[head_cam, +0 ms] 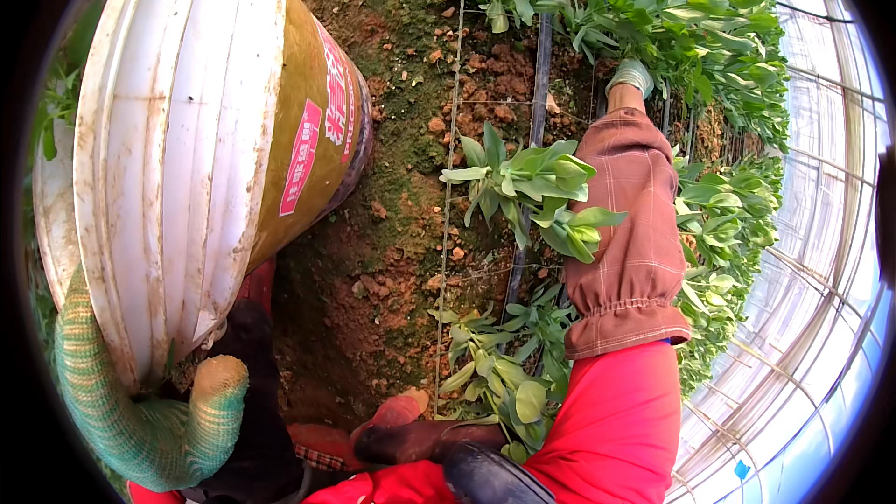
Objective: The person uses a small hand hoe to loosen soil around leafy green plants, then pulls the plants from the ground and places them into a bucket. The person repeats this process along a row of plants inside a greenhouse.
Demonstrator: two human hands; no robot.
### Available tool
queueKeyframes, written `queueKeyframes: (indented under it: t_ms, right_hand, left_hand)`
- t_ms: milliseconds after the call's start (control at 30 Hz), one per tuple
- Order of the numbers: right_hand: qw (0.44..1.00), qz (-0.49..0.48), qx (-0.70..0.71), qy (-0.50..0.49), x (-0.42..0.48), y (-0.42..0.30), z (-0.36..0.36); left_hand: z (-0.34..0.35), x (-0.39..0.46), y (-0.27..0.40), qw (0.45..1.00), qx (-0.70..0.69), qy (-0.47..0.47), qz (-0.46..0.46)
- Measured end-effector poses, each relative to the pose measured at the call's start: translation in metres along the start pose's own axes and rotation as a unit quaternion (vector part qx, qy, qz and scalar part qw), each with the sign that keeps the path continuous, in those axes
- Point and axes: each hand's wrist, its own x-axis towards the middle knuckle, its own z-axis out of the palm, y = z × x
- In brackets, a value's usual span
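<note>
My left hand (154, 427), in a green and tan knit glove, curls around the near edge of a large plastic bucket (175, 119). Its fingers lie along the white ribbed upper part, with the thumb apart on the near side. The bucket is tilted, and its brown printed body bears writing. My right hand (631, 77), in a pale glove, reaches in at the base of leafy green plants (630, 7). Leaves cover its fingers, so what it holds is hidden. A brown sleeve cover (626, 217) lies over that forearm, below a red sleeve (616, 427).
Mossy reddish soil (378, 259) runs between bucket and plants. A taut string (450, 154) and a dark drip pipe (540, 77) run along the bed. Single plants (525, 185) stand by my forearm. Greenhouse film (819, 175) lies to the right. Boots (427, 437) show below.
</note>
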Motion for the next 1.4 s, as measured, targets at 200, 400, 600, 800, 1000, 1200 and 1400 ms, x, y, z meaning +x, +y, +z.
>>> queueKeyframes:
  t_ms: [200, 400, 600, 800, 1000, 1200, 1400]
  right_hand:
    - [1.0, 0.012, -0.01, -0.022, -0.024, 0.03, 0.031]
    - [0.869, 0.098, 0.484, 0.035, 0.005, 0.015, 0.037]
    - [0.874, 0.106, 0.465, 0.09, 0.033, -0.005, 0.024]
    - [0.851, 0.148, 0.494, 0.097, 0.046, -0.007, 0.072]
    - [0.713, 0.169, 0.663, 0.154, -0.007, 0.031, 0.052]
    - [0.606, 0.151, 0.781, 0.018, -0.026, 0.11, 0.058]
    - [0.921, -0.095, 0.333, -0.178, -0.07, 0.103, 0.023]
  left_hand:
    - [-0.004, 0.004, 0.006, 1.0, -0.006, -0.012, -0.012]
    - [0.001, 0.002, 0.002, 0.997, -0.054, -0.016, -0.054]
    - [-0.004, 0.0, 0.004, 0.999, -0.029, -0.014, -0.043]
    - [0.0, -0.001, 0.0, 0.999, -0.015, -0.014, -0.027]
    - [-0.003, -0.001, 0.004, 0.999, -0.019, -0.012, -0.027]
    - [-0.002, 0.0, 0.001, 0.999, -0.029, -0.013, -0.035]
    - [0.0, 0.003, 0.001, 0.998, -0.033, -0.011, -0.049]
